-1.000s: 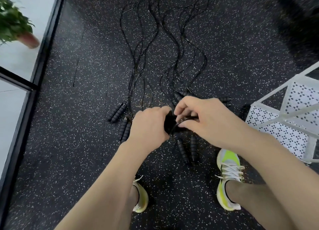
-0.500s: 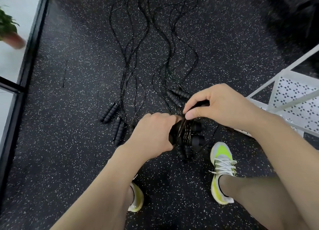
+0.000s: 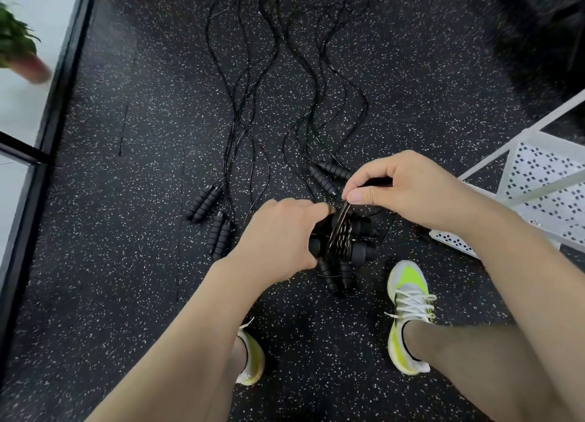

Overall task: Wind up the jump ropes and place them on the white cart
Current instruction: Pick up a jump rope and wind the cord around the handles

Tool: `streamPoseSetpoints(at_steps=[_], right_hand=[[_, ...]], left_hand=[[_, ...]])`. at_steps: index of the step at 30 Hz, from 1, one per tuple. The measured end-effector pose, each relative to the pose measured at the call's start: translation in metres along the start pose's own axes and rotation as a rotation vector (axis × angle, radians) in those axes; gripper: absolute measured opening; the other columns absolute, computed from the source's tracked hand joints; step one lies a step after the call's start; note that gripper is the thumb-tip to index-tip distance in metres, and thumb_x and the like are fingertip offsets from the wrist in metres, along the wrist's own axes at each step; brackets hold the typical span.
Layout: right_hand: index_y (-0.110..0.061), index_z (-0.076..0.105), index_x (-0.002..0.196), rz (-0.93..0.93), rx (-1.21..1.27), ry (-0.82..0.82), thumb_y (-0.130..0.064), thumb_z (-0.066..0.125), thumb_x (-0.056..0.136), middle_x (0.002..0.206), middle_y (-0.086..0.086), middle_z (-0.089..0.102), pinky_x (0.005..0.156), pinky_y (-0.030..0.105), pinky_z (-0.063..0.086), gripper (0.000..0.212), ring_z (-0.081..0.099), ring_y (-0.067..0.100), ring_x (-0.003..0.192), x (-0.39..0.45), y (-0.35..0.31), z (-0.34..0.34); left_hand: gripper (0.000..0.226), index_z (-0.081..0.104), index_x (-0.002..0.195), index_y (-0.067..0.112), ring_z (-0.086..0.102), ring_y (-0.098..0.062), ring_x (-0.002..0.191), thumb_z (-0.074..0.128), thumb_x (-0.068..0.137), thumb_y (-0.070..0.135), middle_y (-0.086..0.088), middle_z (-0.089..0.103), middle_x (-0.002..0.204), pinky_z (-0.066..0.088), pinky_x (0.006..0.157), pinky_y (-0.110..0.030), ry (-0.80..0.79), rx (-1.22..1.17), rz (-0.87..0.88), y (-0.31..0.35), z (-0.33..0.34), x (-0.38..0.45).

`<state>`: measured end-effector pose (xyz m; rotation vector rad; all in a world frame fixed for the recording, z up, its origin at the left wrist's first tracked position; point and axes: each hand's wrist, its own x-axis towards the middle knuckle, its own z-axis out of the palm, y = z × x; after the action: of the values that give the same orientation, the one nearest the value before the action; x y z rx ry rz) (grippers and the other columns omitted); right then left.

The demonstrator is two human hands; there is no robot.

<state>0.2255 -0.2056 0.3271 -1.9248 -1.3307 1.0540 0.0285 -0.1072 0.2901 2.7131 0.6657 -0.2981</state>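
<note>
Speckled floor beyond left hand gripping handles (seemingly two), right hand pinching cord.

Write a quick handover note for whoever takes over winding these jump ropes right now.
Left hand grips the handles of the rope bundle. Right hand pinches its cord, mid-wrap. Four handle pairs lie on the speckled floor: two on the left, one ahead, one under the bundle, cords unwound. White cart on the right, no rope visible on it. Left: finish this wrap, place it, wind the others.
</note>
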Motion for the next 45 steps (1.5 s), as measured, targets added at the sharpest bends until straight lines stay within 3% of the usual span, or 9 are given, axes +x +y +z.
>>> streamPoseSetpoints(at_steps=[3,13,17,21,25,29,32,39,45], right_hand=[[-0.036,0.078,0.086,-0.008,0.005,0.002,-0.031,0.075,0.088,0.089,-0.022,0.075,0.083,0.015,0.045,0.006,0.067,-0.003,0.089,0.003,0.005,0.003],[-0.018,0.077,0.087,0.004,0.433,-0.019,-0.025,0.07,0.091,0.085,-0.005,0.076,0.074,0.018,0.05,0.011,0.068,0.005,0.079,0.01,0.016,0.015],[-0.006,0.065,0.077,0.078,0.671,-0.031,0.016,0.044,0.096,0.069,0.01,0.063,0.052,0.027,0.04,0.035,0.054,0.017,0.057,0.011,0.01,0.042],[-0.007,0.058,0.074,0.203,0.637,0.005,0.003,0.036,0.1,0.062,0.01,0.06,0.045,0.021,0.022,0.035,0.035,0.013,0.043,0.013,-0.001,0.068],[-0.016,0.055,0.083,0.228,0.441,0.092,-0.016,0.042,0.106,0.064,-0.001,0.062,0.042,0.021,0.031,0.026,0.042,0.007,0.041,0.012,-0.005,0.083],[-0.018,0.064,0.092,0.147,0.193,0.069,-0.032,0.047,0.104,0.056,-0.009,0.053,0.054,0.033,0.036,0.025,0.048,0.013,0.051,0.006,-0.017,0.093],[-0.016,0.069,0.095,0.148,0.168,0.066,-0.052,0.049,0.099,0.08,0.0,0.071,0.075,0.036,0.05,0.042,0.065,0.019,0.076,0.0,-0.025,0.093],[-0.015,0.046,0.062,0.242,0.145,0.244,-0.056,0.058,0.095,0.047,-0.01,0.043,0.046,0.021,0.029,0.054,0.039,0.004,0.042,0.002,-0.019,0.09],[-0.004,0.056,0.065,0.224,0.172,0.311,-0.057,0.062,0.092,0.051,-0.004,0.05,0.05,0.026,0.032,0.06,0.042,0.008,0.046,0.006,-0.015,0.08]], left_hand=[[0.043,0.039,0.095,0.031,0.049,-0.018,0.089,0.077,0.075,0.033,0.013,0.046,0.087,0.033,0.078,-0.033,0.065,-0.001,0.074,0.001,0.001,-0.002],[0.048,0.066,0.118,0.032,0.061,-0.016,0.094,0.079,0.071,0.031,0.012,0.068,0.098,0.05,0.085,-0.041,0.316,-0.333,0.012,0.002,-0.008,-0.008],[0.055,0.061,0.116,0.042,0.063,-0.007,0.096,0.083,0.067,0.028,0.02,0.068,0.099,0.054,0.086,-0.039,0.395,-0.518,-0.155,0.009,-0.021,-0.01],[0.054,0.061,0.113,0.043,0.065,-0.009,0.093,0.08,0.063,0.033,0.02,0.069,0.094,0.056,0.084,-0.04,0.46,-0.527,-0.29,0.009,-0.023,-0.007],[0.047,0.061,0.114,0.037,0.065,-0.017,0.09,0.077,0.07,0.033,0.013,0.069,0.095,0.055,0.081,-0.04,0.45,-0.445,-0.431,0.002,-0.017,-0.005],[0.027,0.06,0.104,0.028,0.064,-0.025,0.089,0.069,0.081,0.039,0.006,0.07,0.094,0.048,0.075,-0.036,0.424,-0.439,-0.553,-0.006,-0.015,-0.002],[0.029,0.057,0.115,0.023,0.061,-0.028,0.096,0.064,0.088,0.026,-0.001,0.067,0.105,0.043,0.075,-0.036,0.321,-0.379,-0.604,-0.005,-0.016,-0.002],[0.072,0.032,0.148,0.013,0.051,-0.032,0.125,0.067,0.086,0.021,-0.009,0.054,0.134,0.047,0.1,-0.051,0.259,-0.251,-0.443,0.006,-0.004,-0.002],[0.051,0.041,0.114,0.028,0.05,-0.005,0.086,0.076,0.08,0.016,0.014,0.054,0.098,0.038,0.066,-0.017,0.305,-0.548,-0.425,-0.001,-0.003,-0.002]])
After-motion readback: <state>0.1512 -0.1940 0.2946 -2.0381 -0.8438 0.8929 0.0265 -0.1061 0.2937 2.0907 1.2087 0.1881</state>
